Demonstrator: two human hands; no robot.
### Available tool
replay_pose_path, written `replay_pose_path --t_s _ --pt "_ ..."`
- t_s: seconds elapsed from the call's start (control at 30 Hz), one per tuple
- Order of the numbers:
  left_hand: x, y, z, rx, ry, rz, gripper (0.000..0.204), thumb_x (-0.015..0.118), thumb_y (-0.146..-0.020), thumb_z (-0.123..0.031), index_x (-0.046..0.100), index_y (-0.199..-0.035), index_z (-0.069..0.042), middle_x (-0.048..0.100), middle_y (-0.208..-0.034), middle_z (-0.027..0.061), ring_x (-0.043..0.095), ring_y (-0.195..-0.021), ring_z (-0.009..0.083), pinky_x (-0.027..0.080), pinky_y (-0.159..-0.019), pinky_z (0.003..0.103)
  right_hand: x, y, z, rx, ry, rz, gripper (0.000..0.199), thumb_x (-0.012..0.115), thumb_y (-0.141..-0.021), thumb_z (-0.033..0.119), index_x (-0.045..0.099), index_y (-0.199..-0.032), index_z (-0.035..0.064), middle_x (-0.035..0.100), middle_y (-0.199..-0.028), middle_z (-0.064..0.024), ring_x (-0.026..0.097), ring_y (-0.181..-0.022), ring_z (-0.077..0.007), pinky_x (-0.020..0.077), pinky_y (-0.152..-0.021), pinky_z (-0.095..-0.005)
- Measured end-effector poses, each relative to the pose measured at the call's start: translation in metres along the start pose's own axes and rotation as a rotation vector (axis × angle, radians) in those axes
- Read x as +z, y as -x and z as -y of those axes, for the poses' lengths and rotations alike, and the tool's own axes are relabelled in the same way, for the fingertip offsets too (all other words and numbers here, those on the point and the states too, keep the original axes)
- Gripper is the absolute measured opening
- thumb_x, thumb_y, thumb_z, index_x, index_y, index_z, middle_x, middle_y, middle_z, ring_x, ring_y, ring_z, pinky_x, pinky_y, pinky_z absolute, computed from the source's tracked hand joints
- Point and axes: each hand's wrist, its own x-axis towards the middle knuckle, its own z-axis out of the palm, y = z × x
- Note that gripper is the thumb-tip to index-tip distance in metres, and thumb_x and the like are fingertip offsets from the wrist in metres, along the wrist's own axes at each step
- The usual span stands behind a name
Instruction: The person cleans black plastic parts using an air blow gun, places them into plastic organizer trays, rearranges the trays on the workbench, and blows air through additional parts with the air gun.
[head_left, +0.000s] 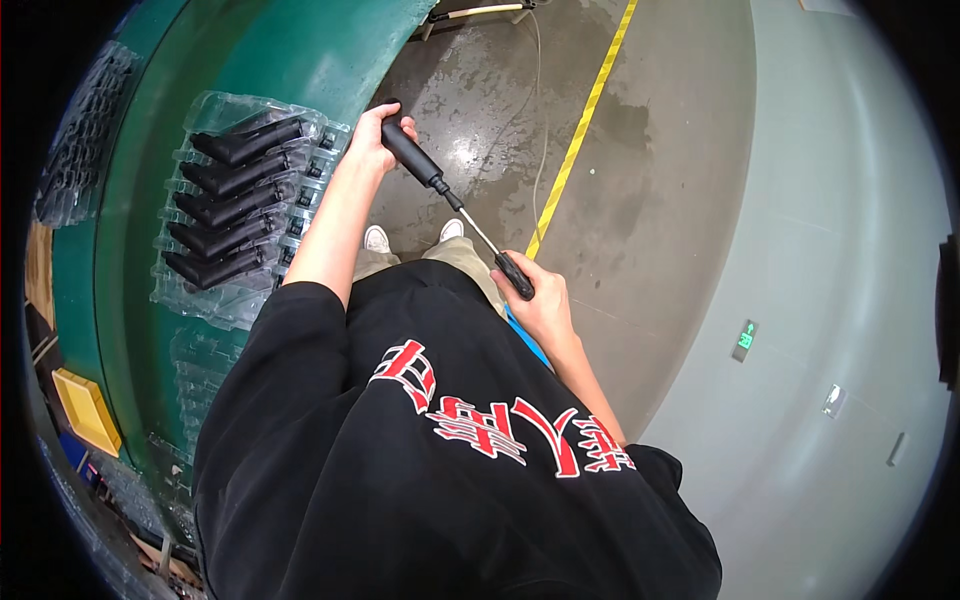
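My left hand is wrapped round a black cylindrical part with a narrower stepped end, holding it out in front of me at a slant. In my right hand is a screwdriver with a black handle, gripped close to my body. Its thin metal shaft runs up and left to the narrow end of the part and meets it there; how far the tip goes in cannot be seen. To the left of my left forearm, several bent black parts lie in a row in a transparent plastic tray.
The tray rests on a green surface; more transparent trays lie nearer and at far left. A yellow bin stands at lower left. Yellow tape and a thin cable cross the floor. A pale wall rises at right.
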Motion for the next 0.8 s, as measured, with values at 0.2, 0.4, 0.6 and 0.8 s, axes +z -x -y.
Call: replay_pose_path --t_s 0.2,0.4,0.6,0.8 --pt "-0.001 -0.004 0.004 0.084 -0.068 -0.053 0.024 0.057 -0.088 -0.011 0.047 -0.100 0.008 0.055 -0.077 0.0120 0.052 -0.059 0.0172 0.048 -0.054 0.026 0.001 0.002 0.001 -0.005 -0.017 -0.007 0.027 0.073 -0.083 0.020 0.069 -0.108 0.0109 0.071 -0.079 -0.0028 0.060 -0.058 -0.0222 0.0481 -0.059 -0.0328" --pt "-0.003 -0.007 0.010 0.057 -0.073 -0.058 0.026 0.056 -0.089 -0.010 0.047 -0.103 0.010 0.055 -0.077 0.0117 0.052 -0.059 0.0167 0.048 -0.054 0.025 0.007 0.009 -0.005 -0.046 -0.053 -0.042 0.028 0.072 -0.083 0.020 0.068 -0.110 0.0117 0.072 -0.082 -0.0028 0.061 -0.059 -0.0214 0.0482 -0.059 -0.0326" --pt "-0.004 -0.007 0.013 0.013 -0.084 -0.026 0.027 0.056 -0.090 -0.010 0.047 -0.104 0.011 0.055 -0.078 0.0119 0.053 -0.059 0.0164 0.048 -0.054 0.025 0.015 0.014 -0.012 -0.132 -0.092 -0.089 0.029 0.072 -0.084 0.020 0.068 -0.113 0.0128 0.073 -0.089 -0.0029 0.063 -0.062 -0.0214 0.0488 -0.060 -0.0323" --pt "-0.010 -0.006 0.015 0.008 -0.096 -0.031 0.028 0.055 -0.090 -0.010 0.046 -0.106 0.011 0.055 -0.079 0.0126 0.052 -0.059 0.0160 0.048 -0.053 0.025 0.011 0.018 -0.013 -0.085 -0.019 -0.033 0.030 0.071 -0.084 0.019 0.067 -0.114 0.0132 0.074 -0.096 -0.0029 0.065 -0.066 -0.0223 0.0499 -0.062 -0.0323"
